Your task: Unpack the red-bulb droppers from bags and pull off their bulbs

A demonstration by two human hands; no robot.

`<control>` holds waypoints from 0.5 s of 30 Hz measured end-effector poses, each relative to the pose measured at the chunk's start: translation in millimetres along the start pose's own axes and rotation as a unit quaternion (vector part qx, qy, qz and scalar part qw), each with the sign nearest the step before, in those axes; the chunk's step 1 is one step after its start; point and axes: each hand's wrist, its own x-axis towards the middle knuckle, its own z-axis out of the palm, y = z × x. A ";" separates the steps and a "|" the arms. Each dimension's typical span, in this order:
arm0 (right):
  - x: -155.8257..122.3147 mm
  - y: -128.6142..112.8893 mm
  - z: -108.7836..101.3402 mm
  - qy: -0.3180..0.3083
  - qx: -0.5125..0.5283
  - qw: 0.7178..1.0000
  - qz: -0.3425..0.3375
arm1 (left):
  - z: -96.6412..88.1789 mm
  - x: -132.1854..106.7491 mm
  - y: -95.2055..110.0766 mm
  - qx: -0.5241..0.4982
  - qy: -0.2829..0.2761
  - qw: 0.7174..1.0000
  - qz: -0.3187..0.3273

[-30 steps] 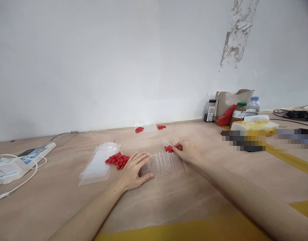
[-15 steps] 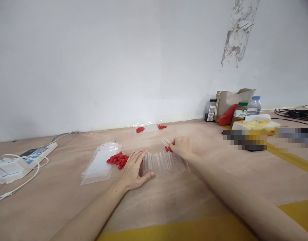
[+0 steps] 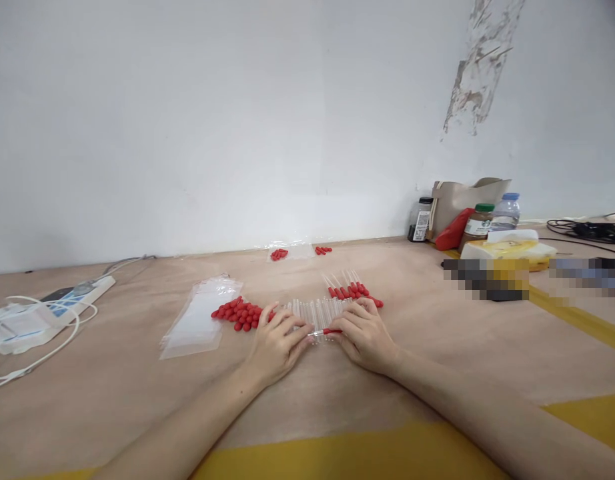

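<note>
My left hand [image 3: 277, 340] and my right hand [image 3: 363, 337] meet over a row of clear glass tubes [image 3: 320, 310] lying on the brown table. Between the fingertips of both hands is one clear tube with a red cap [image 3: 325, 331], the left hand pinching the glass end and the right hand pinching the red end. A heap of loose red caps [image 3: 239, 314] lies just left of my left hand. Several tubes fitted with red caps [image 3: 351, 289] lie behind my right hand.
A stack of clear plastic bags [image 3: 200, 320] lies left of the caps. More red caps [image 3: 278, 253] sit near the wall. A power strip with white cables [image 3: 47, 313] is at far left. Bottles, a paper bag [image 3: 465, 200] and a tissue pack [image 3: 507, 248] stand at right.
My right hand came back from the capped tubes toward me. Both hands now meet at the near edge of the tube row, pinching one tube with a red cap.
</note>
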 end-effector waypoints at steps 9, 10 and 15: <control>-4.3 0.0 2.6 -0.010 -0.035 0.999 -0.018 | -1.2 -3.3 3.9 0.004 0.008 1.000 0.009; -4.2 -0.5 1.5 -0.016 -0.033 0.999 -0.015 | -2.6 -2.9 5.0 0.005 0.003 1.000 0.010; -4.9 -2.8 -4.0 -0.045 -0.030 0.999 -0.008 | -5.7 -4.4 6.5 0.009 -0.023 1.000 0.005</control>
